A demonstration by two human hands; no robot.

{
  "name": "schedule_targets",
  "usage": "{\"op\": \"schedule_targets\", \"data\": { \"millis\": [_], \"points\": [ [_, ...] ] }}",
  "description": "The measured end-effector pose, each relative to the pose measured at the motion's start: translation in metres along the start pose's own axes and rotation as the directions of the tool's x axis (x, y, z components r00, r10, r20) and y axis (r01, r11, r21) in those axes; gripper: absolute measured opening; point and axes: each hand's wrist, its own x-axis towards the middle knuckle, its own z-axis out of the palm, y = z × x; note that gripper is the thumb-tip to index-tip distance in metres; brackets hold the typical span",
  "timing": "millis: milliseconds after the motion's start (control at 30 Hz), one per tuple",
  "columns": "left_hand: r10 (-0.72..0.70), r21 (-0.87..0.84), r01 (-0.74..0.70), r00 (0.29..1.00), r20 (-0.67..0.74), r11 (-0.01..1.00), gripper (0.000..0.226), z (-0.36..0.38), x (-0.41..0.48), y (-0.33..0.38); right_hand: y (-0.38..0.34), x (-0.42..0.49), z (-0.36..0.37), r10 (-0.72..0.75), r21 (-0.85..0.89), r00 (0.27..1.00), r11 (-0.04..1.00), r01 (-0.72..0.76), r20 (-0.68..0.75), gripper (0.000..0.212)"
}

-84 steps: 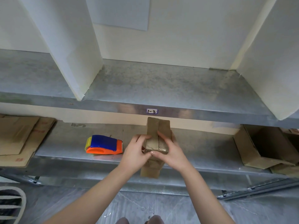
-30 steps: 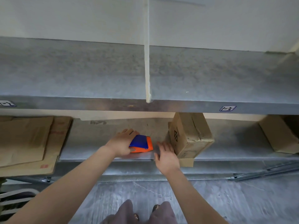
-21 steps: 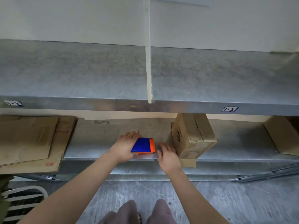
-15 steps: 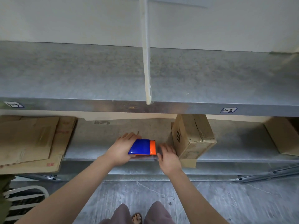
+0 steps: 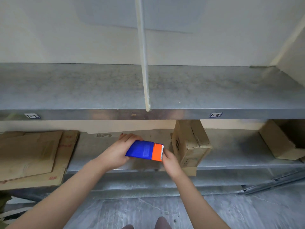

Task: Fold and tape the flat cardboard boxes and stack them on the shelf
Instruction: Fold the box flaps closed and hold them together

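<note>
My left hand grips a blue and orange tape dispenser, lifted a little above the lower shelf. Its toothed orange end points right. My right hand is at that end, its fingers curled at the cutter; a strip of tape between them cannot be made out. Just to the right a small folded cardboard box stands on the lower shelf, one flap hanging over the front edge.
Flat cardboard sheets are piled at the left of the lower shelf. An open-sided carton lies at the far right. The upper shelf has a thin white divider. A metal rail lies on the floor.
My left hand has picked the tape dispenser up off the lower shelf and tilted it. My right hand has come up from the shelf edge to its orange end.
</note>
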Motion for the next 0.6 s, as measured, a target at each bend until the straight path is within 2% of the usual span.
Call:
{"op": "schedule_targets", "data": {
  "millis": [133, 233, 300, 433, 533, 600],
  "points": [
    [0.029, -0.017, -0.03, 0.999, -0.022, 0.999, 0.058, -0.013, 0.003, 0.012, -0.017, -0.019, -0.016, -0.104, -0.051, 0.982, 0.994, 0.097, -0.158, 0.018],
    [0.015, -0.028, -0.016, 1.0, -0.012, 0.999, 0.065, -0.017, 0.0, 0.018, -0.034, -0.037, -0.029, -0.318, -0.296, 0.907, 0.926, 0.235, -0.275, 0.018],
    [0.009, -0.06, -0.01, 1.0, -0.007, 0.998, 0.071, -0.019, -0.001, 0.024, -0.046, -0.047, -0.035, -0.398, -0.403, 0.864, 0.878, 0.26, -0.308, 0.015],
    [0.0, -0.086, 0.0, 1.0, 0.003, 0.996, 0.078, -0.021, 0.002, 0.041, -0.052, -0.063, -0.06, -0.448, -0.503, 0.799, 0.837, 0.216, -0.402, 0.016],
    [0.012, -0.117, -0.011, 1.0, 0.01, 0.993, 0.077, -0.017, 0.008, 0.057, -0.052, -0.075, -0.081, -0.424, -0.498, 0.792, 0.849, 0.178, -0.439, 0.017],
    [0.018, -0.117, -0.017, 1.0, 0.008, 0.993, 0.077, -0.017, 0.01, 0.062, -0.05, -0.078, -0.109, -0.371, -0.478, 0.777, 0.872, 0.104, -0.508, 0.018]
  ]
}}
